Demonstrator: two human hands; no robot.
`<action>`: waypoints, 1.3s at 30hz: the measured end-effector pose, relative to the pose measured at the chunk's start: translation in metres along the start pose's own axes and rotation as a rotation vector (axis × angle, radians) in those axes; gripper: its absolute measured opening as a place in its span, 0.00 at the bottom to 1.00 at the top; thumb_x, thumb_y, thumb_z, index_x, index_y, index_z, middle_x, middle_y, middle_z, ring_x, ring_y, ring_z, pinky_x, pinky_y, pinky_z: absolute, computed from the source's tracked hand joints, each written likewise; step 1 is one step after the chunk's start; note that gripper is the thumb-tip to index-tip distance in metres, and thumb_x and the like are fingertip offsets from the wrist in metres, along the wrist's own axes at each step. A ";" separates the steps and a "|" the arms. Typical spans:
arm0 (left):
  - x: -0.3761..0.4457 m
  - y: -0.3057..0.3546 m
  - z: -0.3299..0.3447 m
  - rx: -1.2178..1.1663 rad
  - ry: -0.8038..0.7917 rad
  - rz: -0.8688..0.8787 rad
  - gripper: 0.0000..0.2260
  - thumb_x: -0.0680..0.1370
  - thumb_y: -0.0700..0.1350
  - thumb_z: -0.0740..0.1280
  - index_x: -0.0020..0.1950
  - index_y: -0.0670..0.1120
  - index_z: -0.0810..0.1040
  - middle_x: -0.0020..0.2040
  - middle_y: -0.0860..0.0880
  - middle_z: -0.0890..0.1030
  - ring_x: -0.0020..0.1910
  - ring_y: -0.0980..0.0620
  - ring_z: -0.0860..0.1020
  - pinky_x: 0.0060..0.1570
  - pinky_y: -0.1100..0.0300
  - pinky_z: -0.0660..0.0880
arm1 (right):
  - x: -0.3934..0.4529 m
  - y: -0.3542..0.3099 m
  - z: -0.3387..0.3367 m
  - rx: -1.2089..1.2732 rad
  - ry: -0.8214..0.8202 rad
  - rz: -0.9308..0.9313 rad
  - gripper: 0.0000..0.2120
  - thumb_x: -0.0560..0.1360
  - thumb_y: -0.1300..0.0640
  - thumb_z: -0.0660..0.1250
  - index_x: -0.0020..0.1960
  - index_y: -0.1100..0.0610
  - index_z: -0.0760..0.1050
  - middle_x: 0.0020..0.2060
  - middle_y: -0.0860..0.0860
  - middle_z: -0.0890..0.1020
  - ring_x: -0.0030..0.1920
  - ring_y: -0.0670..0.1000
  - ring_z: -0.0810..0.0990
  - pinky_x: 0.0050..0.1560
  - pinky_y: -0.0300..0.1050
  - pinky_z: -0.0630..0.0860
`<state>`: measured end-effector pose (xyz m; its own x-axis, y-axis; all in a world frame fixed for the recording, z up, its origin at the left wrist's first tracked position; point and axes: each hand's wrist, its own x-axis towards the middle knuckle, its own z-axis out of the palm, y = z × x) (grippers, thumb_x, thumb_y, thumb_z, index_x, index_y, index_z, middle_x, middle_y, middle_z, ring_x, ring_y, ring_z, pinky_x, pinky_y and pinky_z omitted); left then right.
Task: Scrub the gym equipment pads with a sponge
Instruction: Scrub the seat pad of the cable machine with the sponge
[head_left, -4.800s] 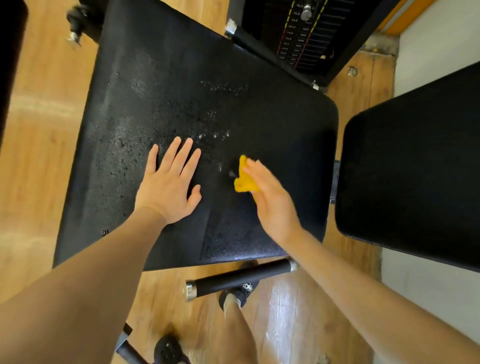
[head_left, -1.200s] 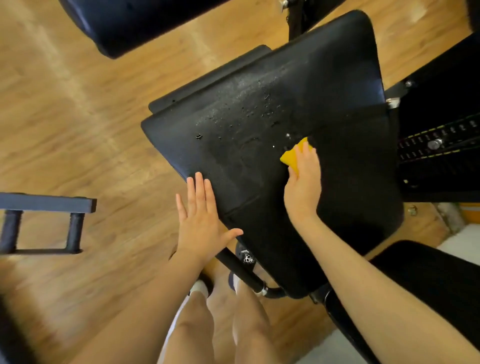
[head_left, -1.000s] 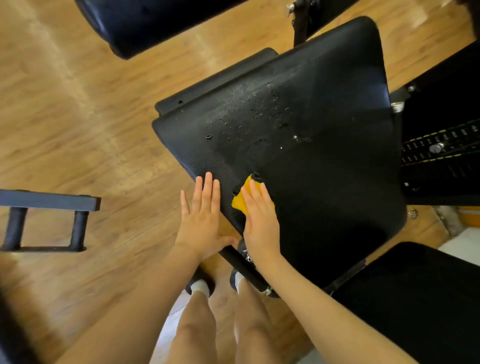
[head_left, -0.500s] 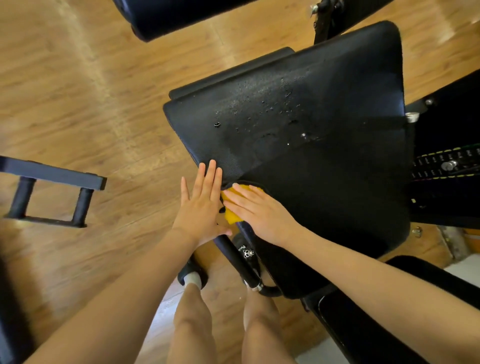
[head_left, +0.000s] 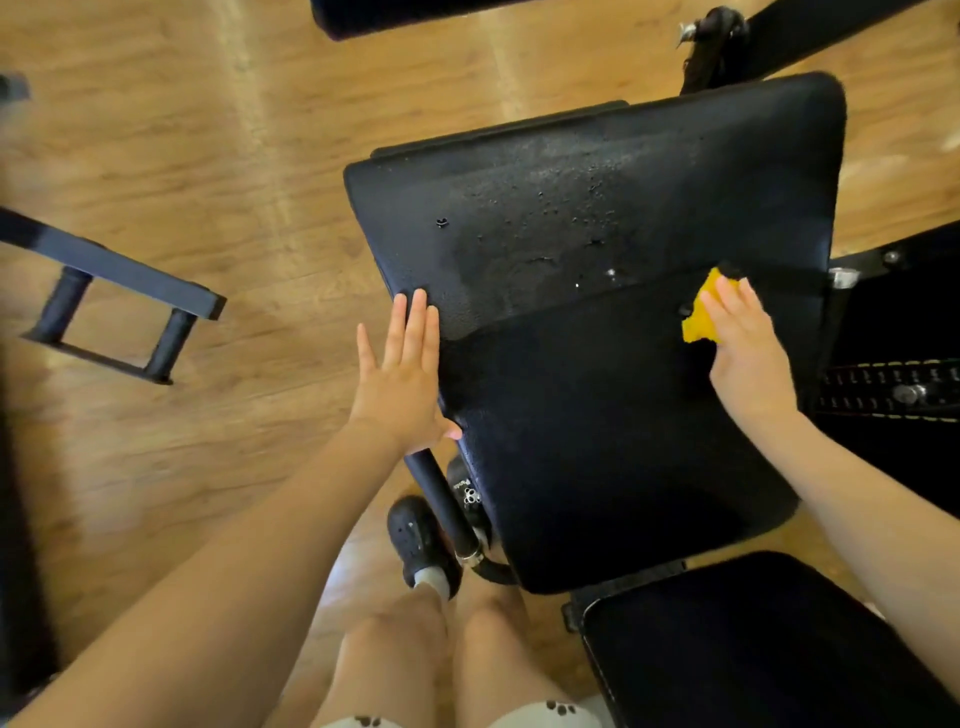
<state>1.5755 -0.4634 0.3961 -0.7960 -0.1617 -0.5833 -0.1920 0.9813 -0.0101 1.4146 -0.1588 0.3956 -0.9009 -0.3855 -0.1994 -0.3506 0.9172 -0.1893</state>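
A large black padded seat (head_left: 597, 395) fills the middle of the head view, its far half wet with droplets. My right hand (head_left: 748, 353) holds a yellow sponge (head_left: 701, 314) against the pad near its right edge, fingers curled over the sponge. My left hand (head_left: 402, 379) lies flat with straight fingers on the pad's left edge, thumb touching the side.
A second black pad (head_left: 753, 649) sits at the lower right. A weight stack (head_left: 898, 384) is at the right edge. A black handle bar (head_left: 447, 514) sticks out under the seat beside my legs and shoes. A metal frame (head_left: 114, 301) stands on the wooden floor at left.
My right hand has swept the sponge from the pad's near-left edge, beside my left hand, across to the right side. My left hand stays on the left edge.
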 end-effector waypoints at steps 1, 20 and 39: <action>0.000 0.001 0.000 -0.005 -0.006 -0.002 0.60 0.67 0.71 0.66 0.66 0.39 0.23 0.73 0.41 0.27 0.73 0.41 0.29 0.70 0.35 0.42 | -0.001 -0.004 0.000 0.024 0.003 0.020 0.29 0.71 0.77 0.59 0.71 0.62 0.63 0.73 0.56 0.62 0.74 0.59 0.56 0.68 0.57 0.62; -0.002 -0.001 0.007 -0.007 0.089 0.008 0.61 0.66 0.69 0.69 0.73 0.38 0.29 0.75 0.41 0.30 0.74 0.42 0.32 0.71 0.38 0.44 | 0.007 -0.107 0.027 -0.130 -0.122 -0.646 0.35 0.64 0.79 0.67 0.68 0.61 0.68 0.69 0.57 0.69 0.70 0.60 0.65 0.62 0.54 0.69; -0.018 0.006 0.016 -0.296 0.113 -0.179 0.61 0.66 0.64 0.72 0.74 0.36 0.31 0.76 0.40 0.32 0.75 0.45 0.34 0.73 0.44 0.40 | -0.004 -0.155 0.024 0.033 -0.049 -0.725 0.27 0.67 0.75 0.60 0.66 0.62 0.71 0.68 0.58 0.70 0.69 0.62 0.65 0.67 0.50 0.62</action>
<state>1.5977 -0.4532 0.3932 -0.7899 -0.3548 -0.5001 -0.4788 0.8664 0.1416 1.4789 -0.3020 0.4030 -0.4319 -0.9002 -0.0560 -0.8467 0.4260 -0.3189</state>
